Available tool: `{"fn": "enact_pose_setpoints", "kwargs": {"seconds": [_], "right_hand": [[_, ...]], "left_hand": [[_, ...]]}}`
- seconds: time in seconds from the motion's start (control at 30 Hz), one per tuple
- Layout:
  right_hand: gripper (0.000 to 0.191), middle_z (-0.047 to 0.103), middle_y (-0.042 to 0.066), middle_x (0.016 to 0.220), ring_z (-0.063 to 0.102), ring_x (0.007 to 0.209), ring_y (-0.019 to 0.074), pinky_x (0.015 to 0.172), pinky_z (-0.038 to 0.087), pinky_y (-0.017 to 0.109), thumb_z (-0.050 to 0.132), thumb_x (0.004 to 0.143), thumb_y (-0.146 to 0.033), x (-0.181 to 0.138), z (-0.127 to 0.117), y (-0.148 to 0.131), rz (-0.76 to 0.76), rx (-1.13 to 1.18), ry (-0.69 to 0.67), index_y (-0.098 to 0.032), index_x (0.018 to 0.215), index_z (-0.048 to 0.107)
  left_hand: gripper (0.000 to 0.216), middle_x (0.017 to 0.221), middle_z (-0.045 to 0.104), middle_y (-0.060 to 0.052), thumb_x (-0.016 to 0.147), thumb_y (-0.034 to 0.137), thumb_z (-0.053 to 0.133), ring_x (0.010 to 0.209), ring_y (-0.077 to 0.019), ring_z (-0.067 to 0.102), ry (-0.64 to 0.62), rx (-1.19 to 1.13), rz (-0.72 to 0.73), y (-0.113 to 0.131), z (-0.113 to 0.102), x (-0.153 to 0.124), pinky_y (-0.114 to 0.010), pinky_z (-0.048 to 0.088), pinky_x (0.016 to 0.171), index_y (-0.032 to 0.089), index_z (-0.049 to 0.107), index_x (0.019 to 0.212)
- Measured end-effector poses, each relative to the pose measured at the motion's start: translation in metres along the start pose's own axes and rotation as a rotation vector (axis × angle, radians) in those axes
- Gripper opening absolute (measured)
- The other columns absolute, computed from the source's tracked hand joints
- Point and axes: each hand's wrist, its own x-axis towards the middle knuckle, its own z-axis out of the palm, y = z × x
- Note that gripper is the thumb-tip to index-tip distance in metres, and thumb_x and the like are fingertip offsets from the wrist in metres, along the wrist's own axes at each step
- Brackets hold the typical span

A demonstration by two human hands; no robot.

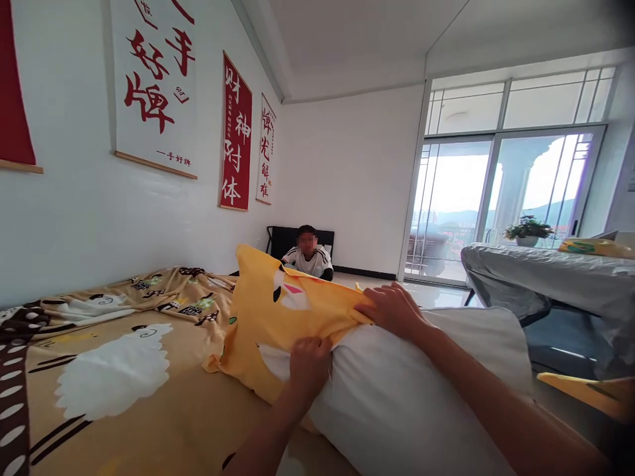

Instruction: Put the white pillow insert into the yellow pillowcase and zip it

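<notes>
Both forearms are entering from bottom of frame, reaching fwd over a white pillow that is lying on the bed. Going left to right: a red hanging is showing at far-left edge of the wall, followed by a white banner w/ red characters, a red banner and a narrower white banner. Below them, a tan bedsheet w/ white sheep print is covering the mattress; a rumpled section is bunching up toward the wall. Centre frame: a yellow pillowcase is sitting over the far end of the pillow, approx. a third on, its open edge running across the pillow between the two hands. Left hand is clenching the lower edge of the pillowcase opening, fingers curled, knuckles toward cam. Right hand is gripping the upper edge of the same opening, fingers folded over the fabric and pressing on top of the pillow. Behind the pillowcase, a person in a white shirt is sitting against the far wall, in front of a dark chair. Further right, sliding glass doors are letting in bright daylight; a potted plant is standing near them. At far right, a table under a grey cover is carrying a yellow item; exact type cannot be told.
</notes>
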Motion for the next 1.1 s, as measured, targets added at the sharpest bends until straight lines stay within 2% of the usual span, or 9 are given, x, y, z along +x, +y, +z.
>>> {"fn": "enact_pose_setpoints", "kwargs": {"seconds": [0.1,0.27,0.37,0.47,0.67,0.8,0.87,0.97,1.1], "right_hand": [[0.039,0.064,0.004,0.081,0.056,0.083,0.0168,0.078,0.031,0.03,0.04,0.093,-0.038,-0.006,0.008,0.021,-0.038,0.154,0.017,-0.019,0.065,0.058],[0.04,0.059,0.0,0.06,0.049,0.059,0.0147,0.066,0.032,0.027,0.033,0.094,-0.041,-0.001,0.006,0.019,0.091,0.304,0.185,-0.021,0.065,0.054],[0.04,0.061,0.001,0.061,0.051,0.059,0.0155,0.067,0.032,0.027,0.034,0.095,-0.042,0.0,0.007,0.016,0.145,0.262,0.317,-0.022,0.068,0.055],[0.036,0.064,0.002,0.066,0.056,0.064,0.016,0.07,0.032,0.028,0.036,0.095,-0.04,-0.001,0.01,0.018,0.115,0.223,0.315,-0.021,0.072,0.057],[0.027,0.066,0.002,0.07,0.06,0.07,0.018,0.076,0.036,0.031,0.043,0.092,-0.04,-0.008,0.015,0.021,0.146,0.163,0.237,-0.022,0.086,0.062],[0.03,0.067,0.003,0.073,0.062,0.072,0.019,0.079,0.039,0.034,0.041,0.093,-0.042,-0.018,0.01,0.025,0.154,0.152,0.123,-0.022,0.09,0.063],[0.034,0.066,0.002,0.075,0.062,0.074,0.019,0.076,0.04,0.033,0.037,0.094,-0.045,-0.028,0.005,0.03,0.09,0.19,0.043,-0.023,0.088,0.063],[0.039,0.065,0.004,0.085,0.061,0.081,0.02,0.076,0.043,0.034,0.035,0.093,-0.052,-0.046,-0.004,0.04,-0.034,0.245,-0.053,-0.023,0.091,0.063],[0.045,0.062,0.007,0.107,0.058,0.095,0.024,0.086,0.042,0.041,0.041,0.088,-0.06,-0.064,-0.008,0.049,-0.1,0.218,-0.084,-0.024,0.105,0.061]], "left_hand": [[0.016,0.063,0.057,-0.002,0.079,0.012,0.054,0.062,-0.0184,0.054,0.098,-0.008,0.135,0.004,-0.009,-0.002,-0.031,0.04,0.059,0.019,0.056,0.065],[0.017,0.095,0.061,-0.01,0.083,0.008,0.046,0.094,-0.0229,0.054,0.377,-0.046,0.242,0.001,-0.024,0.012,-0.036,0.044,0.083,0.014,0.057,0.07],[0.017,0.089,0.06,-0.008,0.086,0.009,0.044,0.084,-0.0179,0.053,0.482,-0.102,0.267,-0.004,-0.025,0.015,-0.029,0.044,0.073,0.014,0.054,0.073],[0.019,0.075,0.057,-0.004,0.087,0.011,0.044,0.068,-0.0152,0.048,0.463,-0.1,0.244,-0.006,-0.019,0.011,-0.027,0.038,0.062,0.016,0.049,0.069],[0.023,0.063,0.05,-0.001,0.089,0.016,0.042,0.06,-0.0167,0.044,0.412,-0.055,0.238,-0.001,-0.016,0.006,-0.029,0.033,0.056,0.018,0.046,0.067],[0.009,0.072,0.055,-0.003,0.088,0.017,0.046,0.065,-0.0173,0.048,0.353,-0.012,0.293,-0.008,-0.028,-0.001,-0.031,0.036,0.06,0.014,0.054,0.091],[0.018,0.079,0.058,-0.004,0.084,0.014,0.05,0.071,-0.0189,0.05,0.292,0.072,0.32,-0.02,-0.034,-0.006,-0.032,0.038,0.065,0.012,0.054,0.102],[0.011,0.08,0.057,-0.005,0.079,0.013,0.055,0.076,-0.0228,0.049,0.27,0.19,0.205,-0.043,-0.037,-0.016,-0.037,0.04,0.071,0.015,0.056,0.089],[0.011,0.077,0.056,-0.006,0.076,0.007,0.055,0.077,-0.0225,0.049,0.325,0.133,0.093,-0.058,-0.032,-0.024,-0.035,0.041,0.07,0.016,0.052,0.073]]}}
